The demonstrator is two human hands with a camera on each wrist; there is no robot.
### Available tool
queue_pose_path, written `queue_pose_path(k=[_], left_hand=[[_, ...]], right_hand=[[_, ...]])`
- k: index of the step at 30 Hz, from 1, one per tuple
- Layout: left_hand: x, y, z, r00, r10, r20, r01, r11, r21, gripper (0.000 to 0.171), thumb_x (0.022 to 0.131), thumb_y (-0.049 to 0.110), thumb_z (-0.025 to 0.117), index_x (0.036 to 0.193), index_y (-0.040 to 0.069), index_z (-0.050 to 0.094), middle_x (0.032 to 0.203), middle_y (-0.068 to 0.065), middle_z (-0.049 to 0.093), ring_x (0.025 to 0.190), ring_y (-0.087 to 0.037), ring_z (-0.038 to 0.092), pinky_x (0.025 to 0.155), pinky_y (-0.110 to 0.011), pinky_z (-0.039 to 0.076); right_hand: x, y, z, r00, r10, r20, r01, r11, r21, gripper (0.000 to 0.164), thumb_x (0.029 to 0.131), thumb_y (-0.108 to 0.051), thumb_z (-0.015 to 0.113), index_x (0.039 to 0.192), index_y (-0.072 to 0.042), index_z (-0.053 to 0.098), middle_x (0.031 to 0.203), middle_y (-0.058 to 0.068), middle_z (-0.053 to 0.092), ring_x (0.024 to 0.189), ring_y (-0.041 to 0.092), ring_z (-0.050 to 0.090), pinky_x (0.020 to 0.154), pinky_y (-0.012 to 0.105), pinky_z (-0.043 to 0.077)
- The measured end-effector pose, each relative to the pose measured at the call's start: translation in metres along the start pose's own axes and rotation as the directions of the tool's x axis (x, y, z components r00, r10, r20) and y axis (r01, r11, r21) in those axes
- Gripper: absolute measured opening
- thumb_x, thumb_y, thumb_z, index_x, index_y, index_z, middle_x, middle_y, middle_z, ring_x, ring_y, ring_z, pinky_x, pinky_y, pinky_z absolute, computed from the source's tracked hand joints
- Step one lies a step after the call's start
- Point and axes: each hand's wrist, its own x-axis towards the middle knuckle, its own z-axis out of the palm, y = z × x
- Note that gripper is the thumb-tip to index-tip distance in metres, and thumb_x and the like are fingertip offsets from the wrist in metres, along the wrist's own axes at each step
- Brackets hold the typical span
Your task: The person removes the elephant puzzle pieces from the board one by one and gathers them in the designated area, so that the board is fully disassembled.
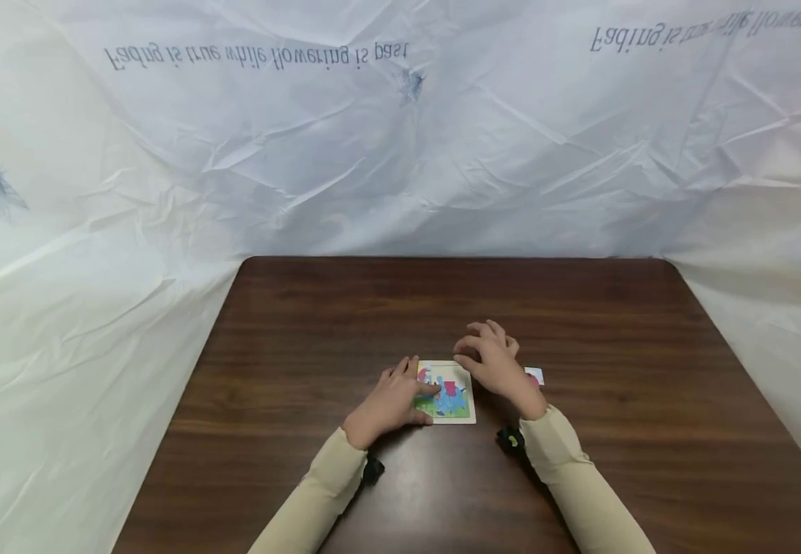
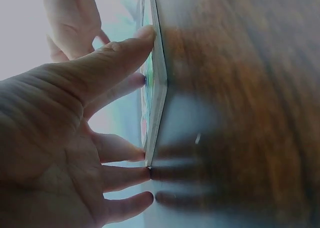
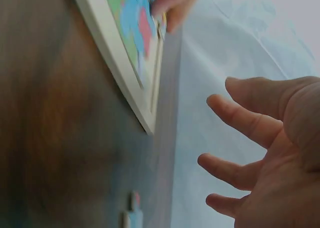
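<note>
A small jigsaw puzzle board (image 1: pixel 472 391) with a pale frame and a blue, pink and green picture lies flat on the table. My left hand (image 1: pixel 392 400) rests on its left side, fingers mostly straight. In the left wrist view the thumb (image 2: pixel 117 53) lies on the frame's edge, one finger touches the picture, and the others are at the far edge. Above the board's right side hovers my right hand (image 1: pixel 493 360), its fingers apart and loosely bent, with nothing between them in the right wrist view. Loose puzzle pieces (image 3: pixel 132 215) lie to the board's right.
The dark wooden table (image 1: pixel 289 331) extends around the board on all sides. White printed sheeting (image 1: pixel 400 169) hangs behind the table and along both sides. A black wrist strap (image 1: pixel 511 440) shows by the right sleeve.
</note>
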Motion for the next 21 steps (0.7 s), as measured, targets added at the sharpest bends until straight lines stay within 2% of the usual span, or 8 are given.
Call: queue_pose_path(k=[4, 10, 14, 21], left_hand=[[-0.001, -0.006, 0.001, 1.000, 0.014, 0.021, -0.014, 1.000, 0.004, 0.055, 0.087, 0.041, 0.079, 0.139, 0.027, 0.065, 0.160, -0.027, 0.027, 0.148, -0.045, 0.024, 0.109, -0.064, 0.031], [-0.005, -0.015, 0.000, 0.994, 0.049, 0.098, -0.051, 0.999, 0.016, 0.061, 0.091, 0.042, 0.073, 0.148, 0.030, 0.054, 0.166, -0.021, 0.014, 0.152, -0.040, 0.014, 0.113, -0.064, 0.025], [-0.007, -0.014, -0.003, 0.989, 0.059, 0.133, -0.061, 0.998, 0.016, 0.062, 0.094, 0.041, 0.070, 0.151, 0.030, 0.050, 0.167, -0.020, 0.010, 0.152, -0.040, 0.011, 0.114, -0.064, 0.023], [-0.010, -0.010, -0.007, 0.985, 0.046, 0.165, -0.045, 0.999, -0.011, 0.061, 0.096, 0.040, 0.069, 0.152, 0.029, 0.049, 0.167, -0.021, 0.007, 0.153, -0.040, 0.008, 0.115, -0.064, 0.019]], right_hand=[[0.003, -0.007, 0.013, 1.000, 0.022, 0.020, -0.023, 1.000, 0.009, 0.005, 0.096, -0.015, 0.071, 0.095, -0.012, 0.075, 0.142, 0.028, 0.049, 0.141, 0.057, 0.020, 0.100, 0.079, 0.010], [0.006, -0.014, 0.029, 0.991, 0.045, 0.129, -0.044, 0.999, -0.005, 0.007, 0.095, -0.016, 0.072, 0.099, -0.015, 0.077, 0.144, 0.025, 0.048, 0.143, 0.056, 0.017, 0.102, 0.078, 0.009], [0.006, -0.018, 0.033, 0.986, 0.045, 0.159, -0.045, 0.999, -0.005, 0.008, 0.095, -0.015, 0.072, 0.102, -0.015, 0.077, 0.145, 0.024, 0.047, 0.145, 0.055, 0.013, 0.104, 0.077, 0.007], [0.005, -0.023, 0.034, 0.983, 0.058, 0.174, -0.055, 0.998, -0.020, 0.005, 0.094, -0.016, 0.074, 0.096, -0.014, 0.078, 0.147, 0.023, 0.046, 0.146, 0.053, 0.014, 0.105, 0.076, 0.007]])
